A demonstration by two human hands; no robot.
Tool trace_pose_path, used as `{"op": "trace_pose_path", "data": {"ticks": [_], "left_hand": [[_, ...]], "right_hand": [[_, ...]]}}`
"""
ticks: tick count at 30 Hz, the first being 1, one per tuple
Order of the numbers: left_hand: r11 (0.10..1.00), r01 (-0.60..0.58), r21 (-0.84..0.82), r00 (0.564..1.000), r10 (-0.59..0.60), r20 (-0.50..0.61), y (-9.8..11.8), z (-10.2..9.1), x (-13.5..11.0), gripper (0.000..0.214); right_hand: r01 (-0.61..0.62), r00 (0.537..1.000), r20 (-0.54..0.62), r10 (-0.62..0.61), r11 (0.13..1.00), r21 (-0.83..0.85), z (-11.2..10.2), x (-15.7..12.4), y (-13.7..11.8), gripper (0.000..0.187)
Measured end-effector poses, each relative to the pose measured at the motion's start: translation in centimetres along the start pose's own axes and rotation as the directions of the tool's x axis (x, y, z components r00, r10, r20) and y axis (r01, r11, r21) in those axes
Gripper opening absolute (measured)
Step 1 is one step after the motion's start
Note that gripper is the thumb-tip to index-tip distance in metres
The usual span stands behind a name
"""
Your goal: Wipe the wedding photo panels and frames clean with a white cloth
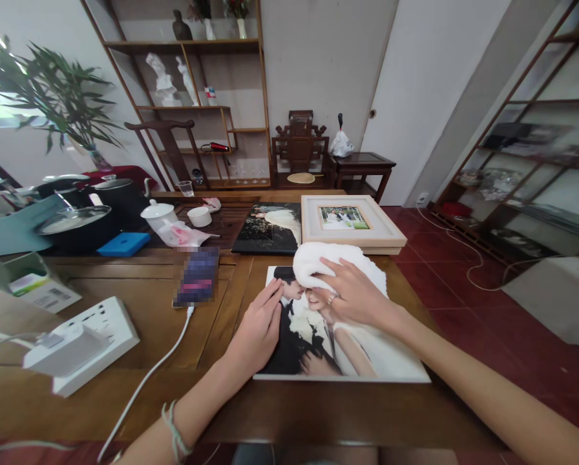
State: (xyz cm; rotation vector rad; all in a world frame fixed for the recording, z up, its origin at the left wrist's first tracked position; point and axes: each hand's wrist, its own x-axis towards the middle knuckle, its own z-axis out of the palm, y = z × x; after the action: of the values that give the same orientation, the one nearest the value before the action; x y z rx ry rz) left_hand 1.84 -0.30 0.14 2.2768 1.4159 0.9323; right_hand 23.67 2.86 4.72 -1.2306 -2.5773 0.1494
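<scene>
A large wedding photo panel (pixel 313 352) lies flat on the wooden table, showing a couple in black and white clothes. My left hand (pixel 260 323) rests along its left edge, fingers stretched out and close together. On the panel's upper part, my right hand (pixel 355 292) presses a folded white cloth (pixel 338 258) against the picture, its fingers spread over the cloth. A ring is on one right finger. Cloth and hand hide part of the photo's upper area.
Behind the panel lie a dark photo panel (pixel 255 232) and a light wooden picture frame (pixel 391 236). To the left are a phone (pixel 197 278) on a charging cable, a white power strip (pixel 95 336), a blue box (pixel 123 244), a lidded pan (pixel 76 223) and white cups.
</scene>
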Motion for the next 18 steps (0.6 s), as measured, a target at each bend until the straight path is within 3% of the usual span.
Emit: {"op": "trace_pose_path", "data": {"ticks": [4, 11, 15, 18], "left_hand": [[1.000, -0.004, 0.002, 1.000, 0.004, 0.000, -0.2, 0.1, 0.1, 0.041], [1.000, -0.011, -0.008, 1.000, 0.011, 0.026, -0.4, 0.1, 0.1, 0.043], [1.000, -0.016, 0.004, 1.000, 0.015, 0.024, -0.5, 0.2, 0.0, 0.044], [1.000, -0.016, 0.018, 1.000, 0.015, 0.026, -0.5, 0.3, -0.1, 0.044]], "right_hand": [[0.021, 0.997, 0.075, -0.021, 1.000, -0.004, 0.2, -1.2, -2.4, 0.037], [0.156, 0.959, 0.220, -0.176, 0.982, 0.106, -0.1, -7.1, -7.3, 0.029], [0.298, 0.926, 0.203, -0.318, 0.946, 0.125, -1.0, -9.2, -7.8, 0.019], [0.281, 0.933, 0.188, -0.307, 0.948, 0.152, -2.0, -9.9, -6.4, 0.029]]}}
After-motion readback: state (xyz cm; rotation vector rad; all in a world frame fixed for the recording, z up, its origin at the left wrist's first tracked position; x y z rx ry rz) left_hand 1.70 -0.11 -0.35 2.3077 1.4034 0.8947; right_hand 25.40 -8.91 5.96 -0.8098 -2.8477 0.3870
